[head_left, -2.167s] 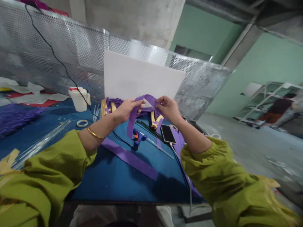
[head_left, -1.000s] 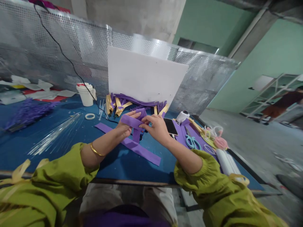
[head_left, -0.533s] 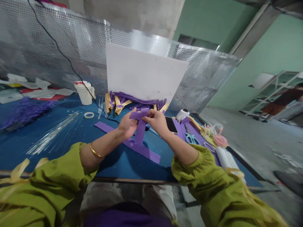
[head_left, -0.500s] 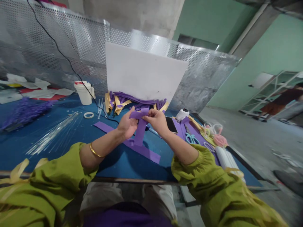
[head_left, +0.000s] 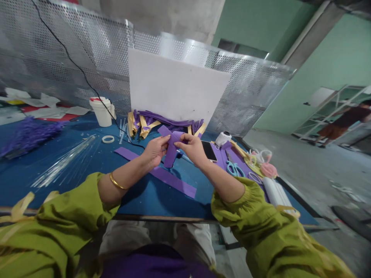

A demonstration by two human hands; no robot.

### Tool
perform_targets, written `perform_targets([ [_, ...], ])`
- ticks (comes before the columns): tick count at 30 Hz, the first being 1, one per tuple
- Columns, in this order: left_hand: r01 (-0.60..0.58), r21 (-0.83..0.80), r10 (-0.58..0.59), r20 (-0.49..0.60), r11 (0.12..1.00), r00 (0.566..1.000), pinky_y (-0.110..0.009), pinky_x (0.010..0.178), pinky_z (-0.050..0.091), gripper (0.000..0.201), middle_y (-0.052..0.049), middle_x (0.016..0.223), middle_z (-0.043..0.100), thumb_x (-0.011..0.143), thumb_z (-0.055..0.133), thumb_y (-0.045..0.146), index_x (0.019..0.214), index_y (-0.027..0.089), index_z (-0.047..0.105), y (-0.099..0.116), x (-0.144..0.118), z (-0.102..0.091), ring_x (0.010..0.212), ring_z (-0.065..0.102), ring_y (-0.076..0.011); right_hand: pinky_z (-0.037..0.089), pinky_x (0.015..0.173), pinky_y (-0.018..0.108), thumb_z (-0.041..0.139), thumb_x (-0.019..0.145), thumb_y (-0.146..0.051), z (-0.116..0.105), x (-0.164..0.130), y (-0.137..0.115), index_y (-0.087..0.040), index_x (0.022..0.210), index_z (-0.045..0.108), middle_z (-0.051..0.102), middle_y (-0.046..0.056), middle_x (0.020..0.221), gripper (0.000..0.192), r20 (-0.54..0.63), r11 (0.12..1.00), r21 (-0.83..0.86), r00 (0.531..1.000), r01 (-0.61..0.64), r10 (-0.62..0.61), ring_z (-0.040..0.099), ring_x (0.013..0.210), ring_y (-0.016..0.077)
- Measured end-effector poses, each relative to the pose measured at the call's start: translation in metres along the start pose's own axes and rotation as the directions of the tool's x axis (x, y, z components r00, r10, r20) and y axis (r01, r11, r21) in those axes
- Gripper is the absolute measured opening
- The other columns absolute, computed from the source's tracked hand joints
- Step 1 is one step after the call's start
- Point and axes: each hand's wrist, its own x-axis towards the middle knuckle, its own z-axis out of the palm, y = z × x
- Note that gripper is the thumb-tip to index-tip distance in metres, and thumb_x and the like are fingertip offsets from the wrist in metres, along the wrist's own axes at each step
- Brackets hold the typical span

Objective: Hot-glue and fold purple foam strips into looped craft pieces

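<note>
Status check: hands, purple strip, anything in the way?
Left hand and right hand pinching crossed purple strip. Second strip on blue table below. Phone partly behind right hand.

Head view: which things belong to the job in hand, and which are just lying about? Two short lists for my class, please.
Seemingly part of the job:
held purple strip, gripped by the left hand and right hand
flat purple strip below, matching in colour

Apparently just lying about, untouched:
phone
scissors
white tub
pale ring
</note>
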Motion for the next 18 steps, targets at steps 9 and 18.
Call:
perform_targets([
  [9,0.079,-0.008,-0.08,-0.048,0.997,0.996,-0.025,0.061,0.045,0.015,-0.001,0.066,0.064,0.073,0.079,0.02,0.076,0.014,0.065,-0.0001,-0.0016,0.001,0.06,0.059,-0.012,0.031,0.057,0.027,0.071,0.068,-0.04,-0.0072,0.0059,0.002,-0.02,0.063,0.053,0.047,-0.006,0.059,0.027,0.09,0.979,0.164,0.99,-0.12,0.106,0.039,0.057,0.0102],
  [18,0.122,-0.058,-0.126,-0.054,0.991,0.991,-0.026,0.069,0.049,0.008,-0.002,0.071,0.066,0.08,0.072,0.018,0.078,0.014,0.065,-0.0044,-0.0002,-0.0003,0.065,0.062,-0.013,0.033,0.055,0.026,0.072,0.066,-0.037,-0.0016,0.004,0.0006,-0.019,0.066,0.06,0.053,-0.004,0.06,0.022,-0.043,0.934,0.331,0.987,-0.134,0.157,0.042,0.057,0.0098],
])
